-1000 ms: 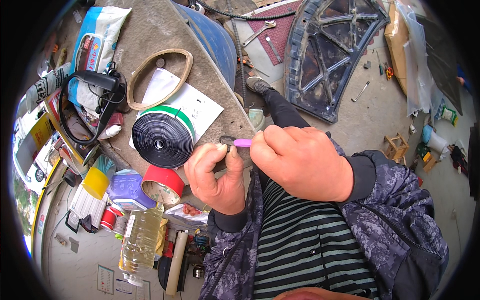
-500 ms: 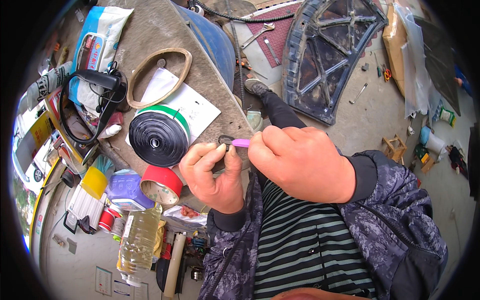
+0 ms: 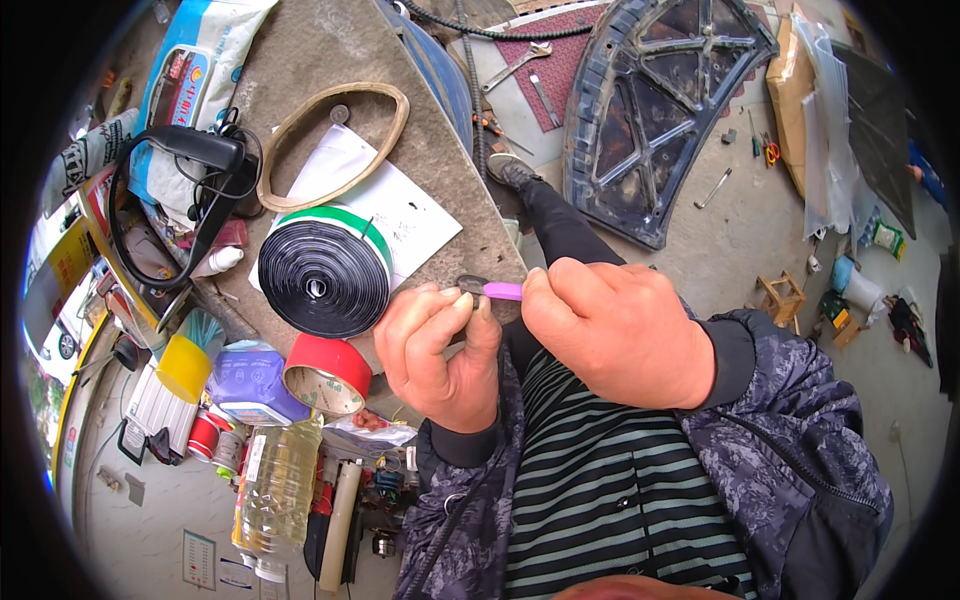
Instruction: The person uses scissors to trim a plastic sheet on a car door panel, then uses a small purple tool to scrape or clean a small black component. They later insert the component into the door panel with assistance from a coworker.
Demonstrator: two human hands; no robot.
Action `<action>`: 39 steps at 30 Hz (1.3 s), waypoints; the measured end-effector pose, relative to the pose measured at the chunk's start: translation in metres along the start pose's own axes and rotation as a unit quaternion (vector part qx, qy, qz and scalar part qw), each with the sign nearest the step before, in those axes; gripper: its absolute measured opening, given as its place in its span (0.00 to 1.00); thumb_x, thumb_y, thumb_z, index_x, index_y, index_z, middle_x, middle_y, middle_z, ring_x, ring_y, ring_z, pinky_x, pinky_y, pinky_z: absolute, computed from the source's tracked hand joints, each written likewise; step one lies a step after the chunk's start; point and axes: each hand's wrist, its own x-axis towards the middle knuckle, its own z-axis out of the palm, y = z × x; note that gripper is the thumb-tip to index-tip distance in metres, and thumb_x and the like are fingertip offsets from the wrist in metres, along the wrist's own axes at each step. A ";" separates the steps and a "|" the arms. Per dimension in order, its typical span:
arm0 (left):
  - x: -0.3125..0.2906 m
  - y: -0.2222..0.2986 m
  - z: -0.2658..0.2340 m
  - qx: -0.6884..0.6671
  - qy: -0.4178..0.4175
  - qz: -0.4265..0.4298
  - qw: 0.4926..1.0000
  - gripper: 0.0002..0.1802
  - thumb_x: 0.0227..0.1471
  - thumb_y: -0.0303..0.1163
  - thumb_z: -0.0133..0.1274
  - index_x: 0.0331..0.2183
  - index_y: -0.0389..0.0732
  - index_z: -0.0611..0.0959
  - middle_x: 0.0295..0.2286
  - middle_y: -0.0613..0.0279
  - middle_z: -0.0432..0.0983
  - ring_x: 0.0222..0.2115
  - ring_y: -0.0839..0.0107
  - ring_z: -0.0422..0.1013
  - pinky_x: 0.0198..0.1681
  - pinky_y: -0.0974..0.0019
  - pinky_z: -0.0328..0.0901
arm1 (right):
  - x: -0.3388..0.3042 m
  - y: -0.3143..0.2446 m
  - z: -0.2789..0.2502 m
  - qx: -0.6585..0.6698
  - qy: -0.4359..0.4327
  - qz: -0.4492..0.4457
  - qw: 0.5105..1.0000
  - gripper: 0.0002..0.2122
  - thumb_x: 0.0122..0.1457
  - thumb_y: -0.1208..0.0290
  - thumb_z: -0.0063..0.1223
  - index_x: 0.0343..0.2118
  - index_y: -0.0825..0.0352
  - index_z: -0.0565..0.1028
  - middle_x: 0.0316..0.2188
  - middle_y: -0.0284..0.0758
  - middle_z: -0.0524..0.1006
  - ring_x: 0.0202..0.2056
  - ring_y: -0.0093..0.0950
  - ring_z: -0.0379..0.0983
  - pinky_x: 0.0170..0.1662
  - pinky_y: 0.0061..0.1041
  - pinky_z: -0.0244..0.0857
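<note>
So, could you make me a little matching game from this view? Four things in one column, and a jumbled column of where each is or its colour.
Things:
1. Adjustable wrench
2. Coiled black strip
3. Purple-handled tool
4. Wide tape roll

Places and colours:
A. Held between the left hand and the right hand
B. Red on the outside
C. Left of the black ribbed panel in the picture
D. Overlapping the white paper

Right pairs: 1-C, 2-D, 3-A, 4-B

head-worn fisheye (left of pair), looking down, close above worktop (image 3: 335, 55)
</note>
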 end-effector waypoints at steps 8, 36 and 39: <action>0.002 0.002 0.002 -0.011 0.005 -0.013 1.000 0.17 0.49 0.25 0.77 0.41 0.44 0.87 0.41 0.63 0.84 0.45 0.57 0.79 0.50 0.55 0.75 | 0.002 0.000 0.002 -0.034 0.014 -0.011 0.999 0.10 0.56 0.69 0.61 0.39 0.63 0.76 0.28 0.29 0.70 0.24 0.24 0.76 0.25 0.26 0.69; 0.000 0.000 0.000 -0.029 -0.005 -0.021 0.999 0.18 0.50 0.23 0.77 0.41 0.44 0.86 0.42 0.62 0.83 0.44 0.59 0.78 0.49 0.58 0.76 | -0.004 0.008 0.010 0.010 0.033 -0.006 0.999 0.09 0.56 0.69 0.61 0.39 0.62 0.76 0.29 0.29 0.73 0.24 0.24 0.78 0.24 0.26 0.70; 0.001 -0.001 0.000 -0.034 -0.004 -0.018 0.999 0.18 0.49 0.23 0.77 0.41 0.43 0.86 0.41 0.62 0.82 0.44 0.59 0.78 0.49 0.58 0.76 | -0.002 0.008 0.011 0.013 0.031 -0.005 0.999 0.09 0.56 0.69 0.61 0.39 0.61 0.76 0.29 0.29 0.72 0.24 0.25 0.78 0.24 0.27 0.70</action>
